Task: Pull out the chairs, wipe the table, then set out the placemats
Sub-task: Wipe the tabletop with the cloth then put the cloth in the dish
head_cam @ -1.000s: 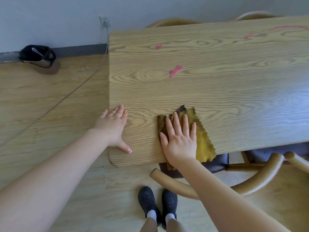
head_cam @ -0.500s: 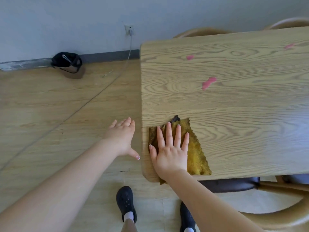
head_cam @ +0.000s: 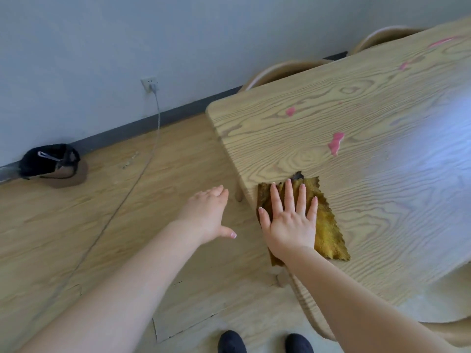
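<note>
A light wooden table [head_cam: 369, 189] fills the right side, with pink smears [head_cam: 336, 146] on its top. A mustard-yellow cloth [head_cam: 328, 225] lies at the table's near left edge. My right hand [head_cam: 290, 220] presses flat on the cloth, fingers spread. My left hand [head_cam: 209, 212] hovers over the floor just left of the table edge, fingers apart and holding nothing. Curved wooden chair backs [head_cam: 280, 70] show behind the table's far side.
A black bag [head_cam: 48, 161] lies on the wooden floor by the wall. A grey cable [head_cam: 150, 154] runs from a wall socket [head_cam: 149, 84] across the floor. A chair's curved wooden rail [head_cam: 453, 329] shows at the lower right. My black shoes [head_cam: 232, 342] are at the bottom.
My right hand slid the cloth left to the table's edge. My left hand came off the tabletop and now hangs over the floor. The view swung left and tilted.
</note>
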